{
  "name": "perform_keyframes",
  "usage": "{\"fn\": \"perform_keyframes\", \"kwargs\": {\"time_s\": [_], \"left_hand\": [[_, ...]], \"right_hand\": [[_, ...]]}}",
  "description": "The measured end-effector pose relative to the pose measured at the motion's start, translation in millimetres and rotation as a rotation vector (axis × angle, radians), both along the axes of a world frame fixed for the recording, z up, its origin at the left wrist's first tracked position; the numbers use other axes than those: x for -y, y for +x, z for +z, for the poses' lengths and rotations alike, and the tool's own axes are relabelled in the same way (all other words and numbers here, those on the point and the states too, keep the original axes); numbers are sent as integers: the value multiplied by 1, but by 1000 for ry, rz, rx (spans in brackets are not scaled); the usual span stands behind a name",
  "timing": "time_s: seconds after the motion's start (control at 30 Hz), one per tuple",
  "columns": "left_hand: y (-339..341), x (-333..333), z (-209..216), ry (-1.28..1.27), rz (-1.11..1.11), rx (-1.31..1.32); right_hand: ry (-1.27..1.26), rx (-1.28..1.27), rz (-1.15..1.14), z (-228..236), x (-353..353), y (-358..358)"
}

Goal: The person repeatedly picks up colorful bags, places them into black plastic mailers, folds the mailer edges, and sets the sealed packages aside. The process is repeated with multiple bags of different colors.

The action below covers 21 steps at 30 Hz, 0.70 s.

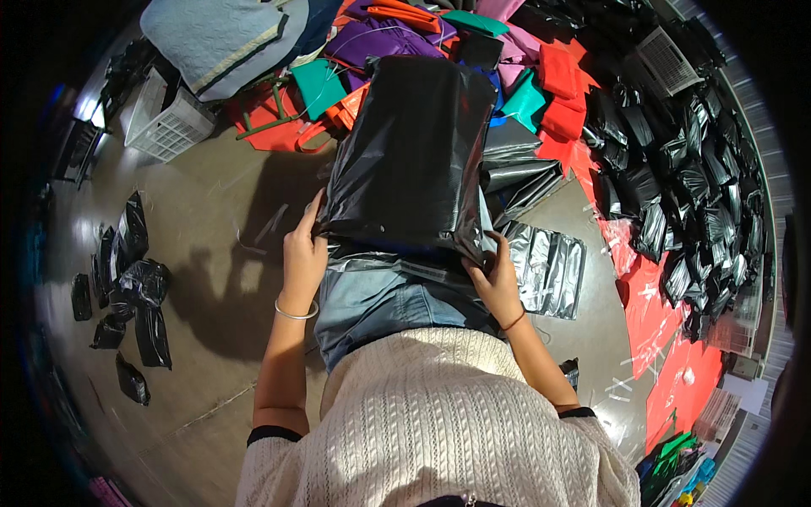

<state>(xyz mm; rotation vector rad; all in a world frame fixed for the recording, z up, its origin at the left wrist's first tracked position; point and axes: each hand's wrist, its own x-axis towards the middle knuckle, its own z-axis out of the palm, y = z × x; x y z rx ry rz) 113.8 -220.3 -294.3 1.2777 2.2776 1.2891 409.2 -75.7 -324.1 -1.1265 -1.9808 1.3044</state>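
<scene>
Black poly mailer bag (410, 152) lies flat on lap, long axis pointing away from body. Left hand (302, 258) and right hand (498, 283) pinch its near corners, fingers closed on the near edge.

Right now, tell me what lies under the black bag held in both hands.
Under the black bag a flat grey bag rests on the blue jeans. Whatever lies farther beneath is covered. Left hand and right hand grip its lower corners.

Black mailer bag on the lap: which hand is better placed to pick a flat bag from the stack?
Right, probably. The right hand grips the black mailer bag beside the stack of flat bags; the left hand is on the far edge.
</scene>
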Motion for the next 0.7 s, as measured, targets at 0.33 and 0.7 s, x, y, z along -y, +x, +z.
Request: {"fn": "perform_keyframes", "kwargs": {"time_s": [0.33, 0.7], "left_hand": [[10, 43, -24, 10, 85, 590], [50, 27, 18, -62, 318, -496]], "right_hand": [[-464, 13, -35, 23, 8, 33], [228, 247, 36, 39, 18, 30]]}}
